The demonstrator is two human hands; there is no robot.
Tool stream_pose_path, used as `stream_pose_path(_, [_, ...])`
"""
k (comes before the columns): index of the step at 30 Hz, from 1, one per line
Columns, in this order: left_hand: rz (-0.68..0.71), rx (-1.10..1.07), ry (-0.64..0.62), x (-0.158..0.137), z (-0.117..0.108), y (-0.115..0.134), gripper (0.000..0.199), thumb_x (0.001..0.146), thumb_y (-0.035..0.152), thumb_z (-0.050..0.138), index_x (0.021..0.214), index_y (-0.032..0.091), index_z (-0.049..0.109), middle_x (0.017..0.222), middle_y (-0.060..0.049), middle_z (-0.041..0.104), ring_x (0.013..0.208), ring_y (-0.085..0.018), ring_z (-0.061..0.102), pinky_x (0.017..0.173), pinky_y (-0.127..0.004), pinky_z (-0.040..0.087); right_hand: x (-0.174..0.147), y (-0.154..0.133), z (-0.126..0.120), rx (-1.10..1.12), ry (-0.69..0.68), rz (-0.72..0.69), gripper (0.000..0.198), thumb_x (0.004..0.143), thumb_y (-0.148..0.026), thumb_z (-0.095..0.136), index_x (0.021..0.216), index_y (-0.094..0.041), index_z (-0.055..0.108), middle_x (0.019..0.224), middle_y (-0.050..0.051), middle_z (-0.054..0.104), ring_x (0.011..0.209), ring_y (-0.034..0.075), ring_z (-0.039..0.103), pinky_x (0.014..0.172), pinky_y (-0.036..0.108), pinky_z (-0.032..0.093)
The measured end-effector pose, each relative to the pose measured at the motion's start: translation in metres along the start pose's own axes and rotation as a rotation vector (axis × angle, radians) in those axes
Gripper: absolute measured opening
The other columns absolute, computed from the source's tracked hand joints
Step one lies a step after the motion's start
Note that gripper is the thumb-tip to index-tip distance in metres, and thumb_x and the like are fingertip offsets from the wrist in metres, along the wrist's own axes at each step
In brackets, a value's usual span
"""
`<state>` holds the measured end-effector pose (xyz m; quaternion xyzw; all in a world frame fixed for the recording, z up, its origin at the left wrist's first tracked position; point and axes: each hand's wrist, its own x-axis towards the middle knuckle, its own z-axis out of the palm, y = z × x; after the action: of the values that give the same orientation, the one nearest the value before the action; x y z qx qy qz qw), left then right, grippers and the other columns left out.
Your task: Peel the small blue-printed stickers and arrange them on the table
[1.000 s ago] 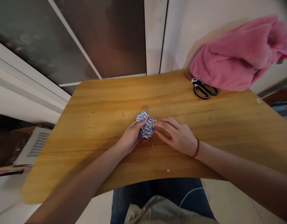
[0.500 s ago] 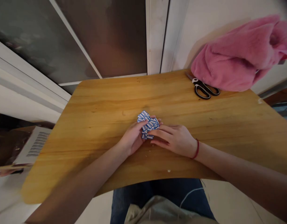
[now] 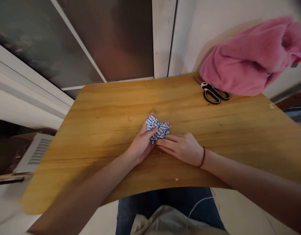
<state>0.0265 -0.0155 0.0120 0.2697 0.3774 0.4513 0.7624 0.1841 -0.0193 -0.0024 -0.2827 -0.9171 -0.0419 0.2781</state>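
Observation:
A cluster of small white pieces with blue edges (image 3: 162,131) rests in my left hand (image 3: 141,142), over the middle of the wooden table. The left thumb presses across the top of the cluster while the other fingers support it from underneath, mostly hidden. My right hand (image 3: 183,147), with a red cord at its wrist, comes in from the right. Its bent fingertips press against the lower right edge of the cluster, and its thumb is out of sight. Whether the pieces are joined or loose I cannot tell.
Black-handled scissors (image 3: 212,92) lie at the back right of the table (image 3: 111,107), beside a pink plush bundle (image 3: 243,62). A few tiny white scraps (image 3: 176,179) are near the front edge. An opened cardboard box (image 3: 34,153) stands at the left.
The cluster and my left hand have shifted slightly to the right. My right fingers have slid down along the cluster's lower edge, uncovering more of its right side.

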Motion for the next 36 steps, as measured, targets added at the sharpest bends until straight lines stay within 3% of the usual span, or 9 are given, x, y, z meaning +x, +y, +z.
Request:
stream_pose_path(10, [0.014,-0.072,0.009,0.005,-0.006,0.001,0.043,0.084,0.010,0.051,0.127,0.016,0.048,0.108,-0.010,0.068,0.102,-0.019,0.063,0.093,-0.034,0.046,-0.003,0.004,0.002,0.055,0.052,0.108,0.013,0.089,-0.022,0.052,0.096,-0.021,0.062,0.084,-0.003,0.071,0.068,0.008,0.064,0.054,0.020,0.038])
stream_pose_path(15, [0.041,-0.086,0.015,0.009,-0.010,0.004,0.041,0.085,0.009,0.050,0.125,0.014,0.050,0.109,-0.011,0.067,0.105,-0.020,0.062,0.095,-0.036,0.045,-0.003,0.006,0.003,0.179,-0.004,0.337,0.010,0.087,-0.024,0.052,0.092,-0.020,0.060,0.073,-0.002,0.067,0.056,0.008,0.058,0.051,0.020,0.037])
stream_pose_path(19, [0.073,-0.066,-0.004,0.011,-0.013,0.005,0.041,0.084,0.010,0.054,0.124,0.015,0.052,0.111,-0.010,0.067,0.107,-0.020,0.060,0.095,-0.034,0.046,-0.002,0.008,0.005,0.467,-0.015,0.576,0.006,0.086,-0.025,0.052,0.088,-0.019,0.053,0.064,-0.004,0.057,0.053,0.008,0.053,0.052,0.019,0.040])
stream_pose_path(23, [0.068,-0.035,0.013,0.011,-0.014,0.004,0.042,0.083,0.011,0.057,0.124,0.016,0.053,0.111,-0.008,0.066,0.105,-0.017,0.061,0.095,-0.030,0.045,0.002,0.009,0.007,0.937,-0.040,0.824,0.016,0.085,-0.031,0.053,0.091,-0.021,0.042,0.074,-0.004,0.060,0.040,0.004,0.048,0.037,0.018,0.036])
stream_pose_path(25, [0.091,-0.033,0.000,0.012,-0.014,0.004,0.043,0.083,0.011,0.057,0.125,0.017,0.053,0.111,-0.007,0.067,0.105,-0.017,0.061,0.096,-0.030,0.044,0.004,0.009,0.007,1.207,-0.058,0.871,0.028,0.081,-0.033,0.058,0.094,-0.023,0.035,0.078,-0.004,0.061,0.040,0.006,0.052,0.036,0.019,0.041])
stream_pose_path(28, [0.139,-0.016,-0.011,0.012,-0.012,0.004,0.046,0.082,0.009,0.057,0.126,0.019,0.052,0.113,-0.006,0.066,0.106,-0.017,0.060,0.097,-0.032,0.043,0.008,0.010,0.008,1.510,-0.021,0.880,0.044,0.076,-0.033,0.066,0.097,-0.026,0.028,0.078,-0.006,0.061,0.051,0.011,0.062,0.047,0.026,0.053])
stream_pose_path(33, [0.146,0.039,-0.064,0.009,-0.008,0.001,0.048,0.082,0.011,0.057,0.128,0.022,0.050,0.116,-0.006,0.064,0.108,-0.017,0.058,0.100,-0.034,0.039,0.011,0.011,0.009,1.570,0.035,0.926,0.046,0.074,-0.032,0.069,0.099,-0.025,0.031,0.083,-0.003,0.062,0.061,0.012,0.066,0.058,0.029,0.056])
stream_pose_path(36, [0.108,0.078,-0.110,0.005,-0.006,-0.003,0.051,0.081,0.014,0.059,0.130,0.024,0.049,0.124,-0.005,0.060,0.112,-0.018,0.055,0.103,-0.036,0.035,0.011,0.012,0.008,1.464,-0.010,0.915,0.033,0.076,-0.037,0.066,0.092,-0.019,0.043,0.076,-0.001,0.062,0.054,0.010,0.061,0.049,0.023,0.052])
